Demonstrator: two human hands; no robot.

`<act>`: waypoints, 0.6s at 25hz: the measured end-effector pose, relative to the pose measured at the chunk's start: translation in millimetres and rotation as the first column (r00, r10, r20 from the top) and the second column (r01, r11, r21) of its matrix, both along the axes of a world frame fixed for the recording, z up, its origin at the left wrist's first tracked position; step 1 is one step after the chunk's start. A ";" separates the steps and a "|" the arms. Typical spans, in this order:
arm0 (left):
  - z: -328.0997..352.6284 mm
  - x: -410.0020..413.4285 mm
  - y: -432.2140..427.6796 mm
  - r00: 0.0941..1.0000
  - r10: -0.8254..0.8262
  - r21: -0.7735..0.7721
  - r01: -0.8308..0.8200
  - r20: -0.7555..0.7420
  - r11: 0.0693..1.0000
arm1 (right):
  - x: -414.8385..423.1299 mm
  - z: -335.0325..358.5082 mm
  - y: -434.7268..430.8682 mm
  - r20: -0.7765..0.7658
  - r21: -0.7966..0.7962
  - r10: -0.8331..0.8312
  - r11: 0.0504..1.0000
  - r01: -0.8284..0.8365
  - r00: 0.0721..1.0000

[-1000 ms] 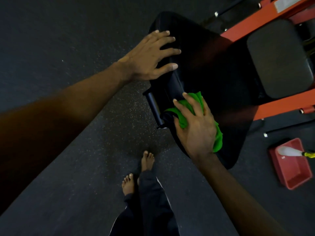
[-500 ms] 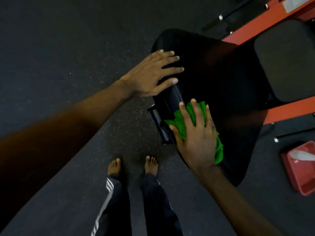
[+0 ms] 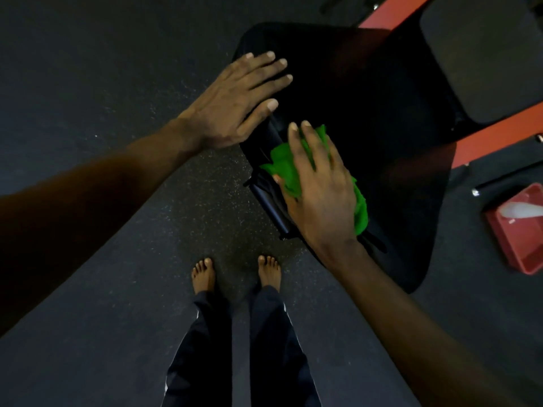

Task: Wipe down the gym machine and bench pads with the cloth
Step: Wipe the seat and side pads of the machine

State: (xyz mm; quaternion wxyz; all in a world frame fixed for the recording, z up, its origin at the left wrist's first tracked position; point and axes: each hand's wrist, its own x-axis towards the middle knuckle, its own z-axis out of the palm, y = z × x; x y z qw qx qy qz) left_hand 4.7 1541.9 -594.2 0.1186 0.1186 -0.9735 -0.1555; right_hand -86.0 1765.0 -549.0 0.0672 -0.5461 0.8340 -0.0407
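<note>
The right hand point(image 3: 320, 195) is pressing the bunched green cloth point(image 3: 285, 165) with straight fingers against the black bench pad point(image 3: 367, 113) at its near left edge, while the left hand point(image 3: 232, 104), fingers spread, is resting flat on that pad's far left corner.

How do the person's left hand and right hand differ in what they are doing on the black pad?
The left hand lies bare on the black pad, farther away; the right hand presses the green cloth onto it, nearer the person. Both lie flat, fingers straight.
</note>
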 end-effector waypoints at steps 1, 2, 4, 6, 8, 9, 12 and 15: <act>1.2 -0.5 -3.1 1.000 0.004 0.011 -0.004 0.010 1.000 | -2.6 3.0 17.0 0.031 0.001 -0.007 1.000 0.007 1.000; 2.4 -1.2 -7.2 1.000 0.002 0.030 -0.003 0.024 1.000 | -3.4 5.2 34.0 0.051 0.009 -0.025 1.000 0.025 0.998; 4.1 -2.2 -13.3 0.999 0.004 0.059 -0.006 0.039 0.998 | -0.2 3.3 50.7 0.063 0.011 -0.076 0.997 0.075 0.995; 3.1 -2.6 -13.8 1.000 0.000 0.062 -0.002 0.030 0.998 | 2.4 -1.9 34.9 0.045 -0.036 -0.116 0.992 0.117 0.992; 2.4 -2.6 -16.1 1.000 -0.019 0.054 0.017 0.023 0.998 | 6.6 -4.5 -0.1 0.042 -0.085 -0.133 0.987 0.137 0.990; 2.0 -2.3 -17.6 0.999 -0.023 0.048 0.022 0.025 0.999 | 8.7 -4.9 -19.6 0.051 -0.098 -0.130 0.986 0.135 0.990; 0.7 -0.7 -22.5 0.999 -0.025 0.050 0.023 0.045 0.998 | 11.8 -6.6 -64.2 0.073 -0.075 -0.149 0.985 0.154 0.986; 3.0 -0.6 -23.2 0.998 -0.036 0.059 0.033 0.058 0.998 | 8.0 -3.2 -53.1 0.091 -0.081 -0.079 0.993 0.087 0.993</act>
